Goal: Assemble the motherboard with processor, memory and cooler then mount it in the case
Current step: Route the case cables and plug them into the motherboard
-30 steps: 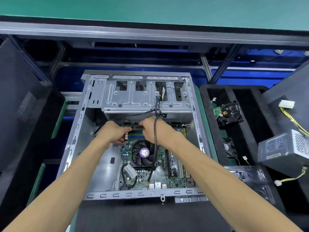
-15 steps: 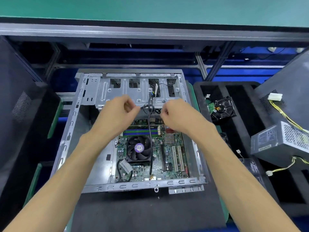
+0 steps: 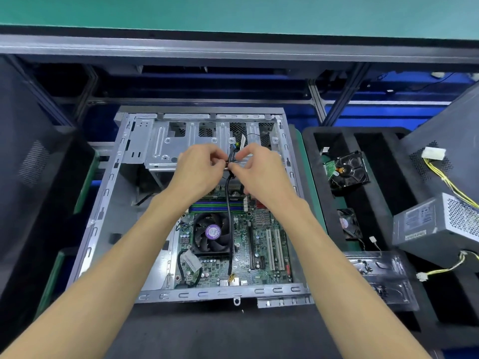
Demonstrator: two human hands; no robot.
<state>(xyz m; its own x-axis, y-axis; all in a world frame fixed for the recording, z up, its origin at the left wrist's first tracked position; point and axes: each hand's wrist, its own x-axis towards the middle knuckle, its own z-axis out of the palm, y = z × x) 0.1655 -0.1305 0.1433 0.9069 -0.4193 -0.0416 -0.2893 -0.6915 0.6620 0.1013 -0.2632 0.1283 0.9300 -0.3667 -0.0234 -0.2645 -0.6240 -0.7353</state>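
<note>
With the left hand (image 3: 198, 168) and right hand (image 3: 261, 169) both pinching the black cable (image 3: 229, 216) above the motherboard (image 3: 261, 244), untangle it gently, without pulling its near plug.

Two bare forearms reach in from the bottom edge, sleeveless as far as the frame shows. The left hand (image 3: 198, 168) and right hand (image 3: 260, 172) wear no gloves, and seemingly no rings or watch, though the fingers are slightly blurred.

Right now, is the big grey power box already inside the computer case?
No, the power box sits on the black foam to the right, outside the case.
</note>
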